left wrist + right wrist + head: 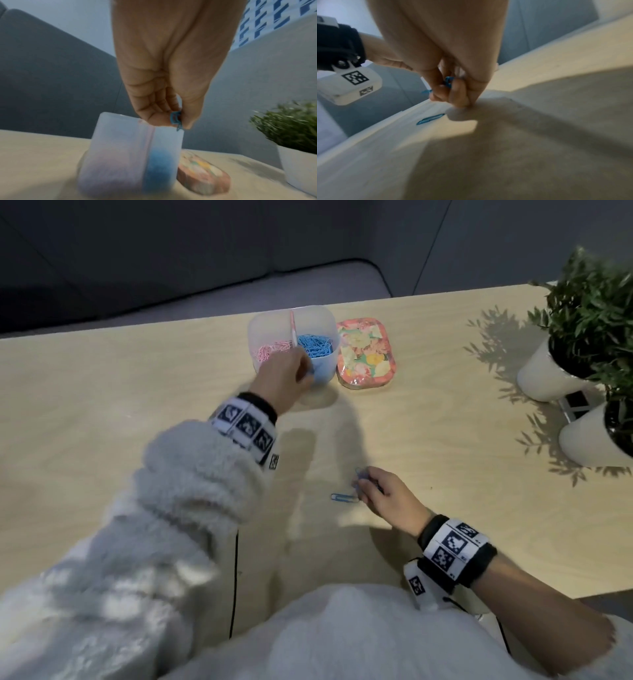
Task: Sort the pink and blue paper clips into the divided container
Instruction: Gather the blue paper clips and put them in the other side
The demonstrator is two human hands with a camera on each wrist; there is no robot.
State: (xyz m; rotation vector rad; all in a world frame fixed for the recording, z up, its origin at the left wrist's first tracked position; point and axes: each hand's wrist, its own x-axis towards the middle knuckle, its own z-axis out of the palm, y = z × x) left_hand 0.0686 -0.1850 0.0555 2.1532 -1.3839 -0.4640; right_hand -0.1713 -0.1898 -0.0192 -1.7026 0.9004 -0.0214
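Both hands pinch blue clips: left hand (pixel 164 75) above container (pixel 123 155), right hand (pixel 387 494) low over table (pixel 445 412).

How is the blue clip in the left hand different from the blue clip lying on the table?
The left hand's clip is pinched in the air over the container; the table clip lies flat and untouched. The held one is up by the rim; the other is beside the right hand. Both are blue.

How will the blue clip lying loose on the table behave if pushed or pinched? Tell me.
The loose clip lies flat on the smooth table, so it would probably slide rather than roll. It looks thin and light, likely hard to pinch without lifting an edge first.
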